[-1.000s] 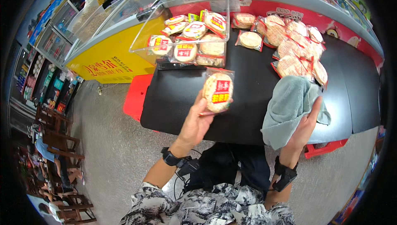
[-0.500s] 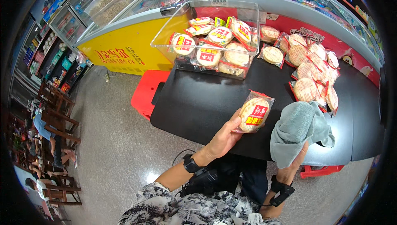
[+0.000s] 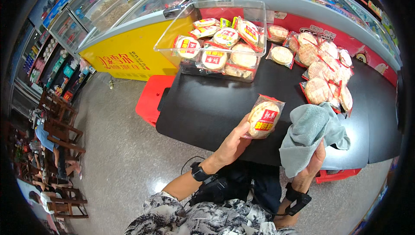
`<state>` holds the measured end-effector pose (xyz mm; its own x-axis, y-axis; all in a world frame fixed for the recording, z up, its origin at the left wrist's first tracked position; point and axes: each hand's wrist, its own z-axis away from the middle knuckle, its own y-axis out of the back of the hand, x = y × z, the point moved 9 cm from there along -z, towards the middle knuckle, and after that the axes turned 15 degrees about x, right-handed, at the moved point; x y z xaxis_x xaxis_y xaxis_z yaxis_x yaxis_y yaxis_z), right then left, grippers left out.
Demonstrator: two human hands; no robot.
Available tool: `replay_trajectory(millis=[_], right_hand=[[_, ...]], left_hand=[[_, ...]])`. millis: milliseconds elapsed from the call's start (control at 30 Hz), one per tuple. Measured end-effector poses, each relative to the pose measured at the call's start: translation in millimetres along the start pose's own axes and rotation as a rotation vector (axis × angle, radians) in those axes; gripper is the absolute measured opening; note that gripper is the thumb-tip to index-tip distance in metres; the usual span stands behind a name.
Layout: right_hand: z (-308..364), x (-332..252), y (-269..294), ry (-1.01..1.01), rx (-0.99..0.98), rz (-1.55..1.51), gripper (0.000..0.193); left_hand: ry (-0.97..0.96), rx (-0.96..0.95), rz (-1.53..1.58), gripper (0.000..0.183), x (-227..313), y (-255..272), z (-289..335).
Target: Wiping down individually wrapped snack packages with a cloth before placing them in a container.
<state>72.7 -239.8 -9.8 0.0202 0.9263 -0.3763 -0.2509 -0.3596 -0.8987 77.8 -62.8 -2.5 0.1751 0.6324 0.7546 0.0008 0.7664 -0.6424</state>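
Observation:
My left hand (image 3: 235, 142) is closed on the lower left edge of a packaged flatbread (image 3: 263, 118), a round pale one in clear wrap with a red-and-yellow label. It is held up over the near side of the black table (image 3: 207, 105). My right hand (image 3: 315, 161) grips a grey-green cloth (image 3: 309, 131) from below; the cloth hides part of the fingers. Behind the cloth lies a pile of packaged flatbreads (image 3: 322, 66), mostly with no front label showing. A clear plastic bin (image 3: 166, 50) at the back left holds several more, most with labels facing up.
A red stool (image 3: 149, 101) stands at the table's left side, and another red stool (image 3: 337, 175) shows under the near right edge. Freezer cases with yellow (image 3: 125, 60) and red panels run behind the table. People sit by wooden chairs (image 3: 65, 135) at far left.
My right hand has turned slightly, and the cloth has folded differently, showing more of my fingers. The flatbread in my left hand has barely moved. The whole view has shifted a little.

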Motion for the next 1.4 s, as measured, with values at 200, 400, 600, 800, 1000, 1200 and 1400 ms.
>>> replay_trajectory(millis=[200, 400, 600, 800, 1000, 1200, 1400], right_hand=[[7, -11, -36, 0.144, -0.234, 0.352, 0.041], [3, -11, 17, 0.116, 0.048, 0.438, 0.043], [12, -23, -19, 0.399, 0.093, 0.854, 0.047], [12, 16, -14, 0.331, -0.002, 1.227, 0.068], [22, 68, -65, 0.656, -0.411, 1.487, 0.066], [22, 70, -68, 0.777, -0.411, 1.501, 0.059], [14, 52, -55, 0.670, -0.162, 1.165, 0.049]], left_hand=[[0.000, 0.001, -0.013, 0.056, 5, -3, 2], [0.015, -0.053, -0.059, 0.057, 1, 2, 1], [0.001, -0.094, -0.069, 0.058, -1, -2, 2], [0.050, -0.063, -0.160, 0.059, -4, -6, 8], [-0.201, -0.151, -0.474, 0.058, 7, -12, 9], [-0.161, -0.198, -0.494, 0.063, 10, -23, 11], [-0.239, -0.337, -0.472, 0.072, 10, -35, 14]])
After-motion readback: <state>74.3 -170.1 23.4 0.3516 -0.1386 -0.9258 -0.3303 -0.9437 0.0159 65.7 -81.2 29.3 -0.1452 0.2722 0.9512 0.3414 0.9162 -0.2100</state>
